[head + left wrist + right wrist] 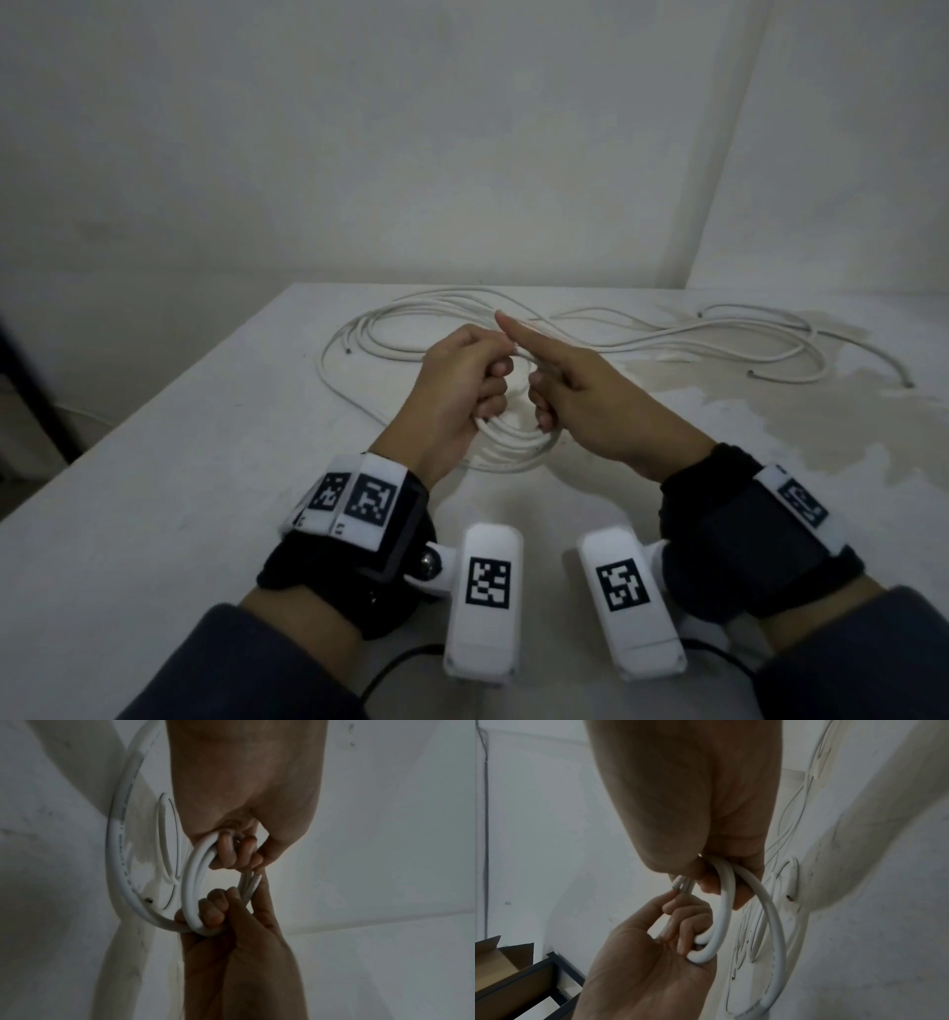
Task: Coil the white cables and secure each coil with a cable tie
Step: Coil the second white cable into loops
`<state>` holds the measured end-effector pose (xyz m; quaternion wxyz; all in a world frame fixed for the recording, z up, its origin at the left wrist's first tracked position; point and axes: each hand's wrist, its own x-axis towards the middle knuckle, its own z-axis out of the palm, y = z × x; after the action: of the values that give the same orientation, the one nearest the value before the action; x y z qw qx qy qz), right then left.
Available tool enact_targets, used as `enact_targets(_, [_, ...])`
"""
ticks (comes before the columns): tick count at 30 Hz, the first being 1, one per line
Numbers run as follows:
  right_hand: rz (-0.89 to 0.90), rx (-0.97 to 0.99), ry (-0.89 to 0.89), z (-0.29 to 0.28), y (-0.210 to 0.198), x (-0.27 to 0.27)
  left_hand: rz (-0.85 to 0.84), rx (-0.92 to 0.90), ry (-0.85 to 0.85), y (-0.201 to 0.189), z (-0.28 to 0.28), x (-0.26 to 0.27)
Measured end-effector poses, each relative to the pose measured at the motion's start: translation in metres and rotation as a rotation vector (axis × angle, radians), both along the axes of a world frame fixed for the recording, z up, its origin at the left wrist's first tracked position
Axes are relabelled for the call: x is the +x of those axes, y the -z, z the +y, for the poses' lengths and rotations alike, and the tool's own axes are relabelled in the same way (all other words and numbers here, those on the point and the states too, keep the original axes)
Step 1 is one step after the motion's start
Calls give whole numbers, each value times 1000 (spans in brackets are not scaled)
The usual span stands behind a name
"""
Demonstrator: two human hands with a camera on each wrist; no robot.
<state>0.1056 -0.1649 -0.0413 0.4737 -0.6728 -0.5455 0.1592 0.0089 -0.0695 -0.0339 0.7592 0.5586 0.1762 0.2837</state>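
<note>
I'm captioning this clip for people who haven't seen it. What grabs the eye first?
Two bare hands meet at the centre of the white table: the left hand and right hand both grip a small coil of white cable, right index finger pointing out. Behind them more loose white cable sprawls across the table's far side.

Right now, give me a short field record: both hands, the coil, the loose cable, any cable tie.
left hand: fingers curled round one side of the small coil of white round cable
right hand: lower fingers curled round the coil's other side, index finger straight, pointing away
coil: several loops, held just above the white table
loose white cable: sprawled in wide loops on the table beyond the hands, cut ends visible
cable tie: none seen on the coil; cannot tell whether one is pinched between the hands
stain: discoloured patch on the table at right
</note>
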Motion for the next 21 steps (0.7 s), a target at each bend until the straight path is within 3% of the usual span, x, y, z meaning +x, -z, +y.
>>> enact_targets(5, [-58,-65,32,-1,1,2,97,184,7,-1,-8,0])
enact_targets(9, [-7,-46,64,-3,0,0,49,223,8,-1,-7,0])
enact_targets(13, [355,103,103,-3,-2,-5,12,158,-3,-4,-4,-1])
enact_targets(17, [729,226,-3,-3,-8,-8,-25,141,-58,-6,-3,-1])
enact_targets(21, [819,237,-27,-5,-9,-6,-33,161,-65,-4,-3,1])
